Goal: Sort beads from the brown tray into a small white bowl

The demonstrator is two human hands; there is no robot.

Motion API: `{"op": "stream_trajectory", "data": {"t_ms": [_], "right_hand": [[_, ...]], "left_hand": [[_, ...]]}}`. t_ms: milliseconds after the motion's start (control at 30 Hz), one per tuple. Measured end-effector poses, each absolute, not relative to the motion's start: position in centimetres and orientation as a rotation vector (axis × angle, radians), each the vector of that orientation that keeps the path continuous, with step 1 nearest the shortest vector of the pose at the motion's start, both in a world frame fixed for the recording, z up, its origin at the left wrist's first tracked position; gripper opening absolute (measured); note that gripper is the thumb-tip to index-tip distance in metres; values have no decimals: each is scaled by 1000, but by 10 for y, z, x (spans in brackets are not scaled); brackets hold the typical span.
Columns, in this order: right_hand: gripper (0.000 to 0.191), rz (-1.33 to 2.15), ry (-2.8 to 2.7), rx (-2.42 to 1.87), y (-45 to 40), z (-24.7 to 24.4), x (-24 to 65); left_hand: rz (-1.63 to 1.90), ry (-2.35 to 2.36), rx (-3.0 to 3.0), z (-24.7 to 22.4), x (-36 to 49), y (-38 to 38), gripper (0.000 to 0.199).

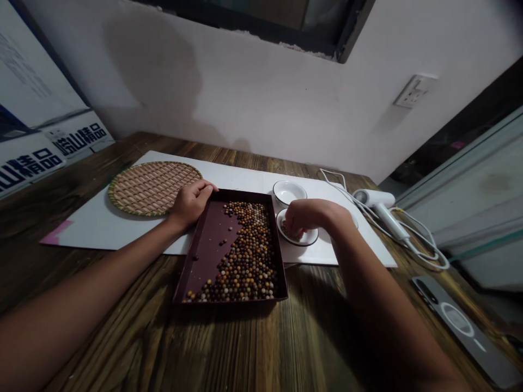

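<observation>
A dark maroon tray (pixel 204 256) lies on the wooden table, partly over a white board. Many round beads (pixel 249 250) in brown, yellow and whitish tones fill its right side and near edge. My left hand (pixel 191 202) grips the tray's far left corner, fingers bent over the rim. My right hand (pixel 304 215) reaches down into a small white dish (pixel 308 239) with a dark rim, right of the tray. Its fingertips are bunched together, with small beads near them in the dish; what they hold, if anything, is hidden.
A woven round mat (pixel 153 188) lies on the white board (pixel 93 231) at left. Behind my right hand sits another white bowl (pixel 289 191); a further dish is partly hidden by my wrist. A white hair dryer (pixel 386 215) with cable and a phone (pixel 457 321) lie at right.
</observation>
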State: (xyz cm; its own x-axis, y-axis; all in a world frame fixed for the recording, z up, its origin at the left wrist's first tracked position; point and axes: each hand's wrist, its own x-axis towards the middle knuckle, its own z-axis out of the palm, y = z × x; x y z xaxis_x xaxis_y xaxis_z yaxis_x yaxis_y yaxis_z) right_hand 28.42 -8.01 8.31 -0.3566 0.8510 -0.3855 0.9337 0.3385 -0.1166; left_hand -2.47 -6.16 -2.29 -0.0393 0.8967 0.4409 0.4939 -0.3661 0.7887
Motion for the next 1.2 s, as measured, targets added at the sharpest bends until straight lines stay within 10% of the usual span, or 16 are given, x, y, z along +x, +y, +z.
{"op": "stream_trajectory", "data": {"t_ms": [300, 733, 1200], "right_hand": [[14, -459, 2025, 1671, -93, 93, 284], [20, -264, 3386, 1984, -184, 9, 310], [15, -171, 3660, 1908, -181, 1, 292]], "left_hand": [[1426, 1420, 1889, -28, -27, -56, 31], [1439, 1433, 1919, -22, -24, -59, 31], [1437, 1453, 1953, -25, -26, -57, 31]]}}
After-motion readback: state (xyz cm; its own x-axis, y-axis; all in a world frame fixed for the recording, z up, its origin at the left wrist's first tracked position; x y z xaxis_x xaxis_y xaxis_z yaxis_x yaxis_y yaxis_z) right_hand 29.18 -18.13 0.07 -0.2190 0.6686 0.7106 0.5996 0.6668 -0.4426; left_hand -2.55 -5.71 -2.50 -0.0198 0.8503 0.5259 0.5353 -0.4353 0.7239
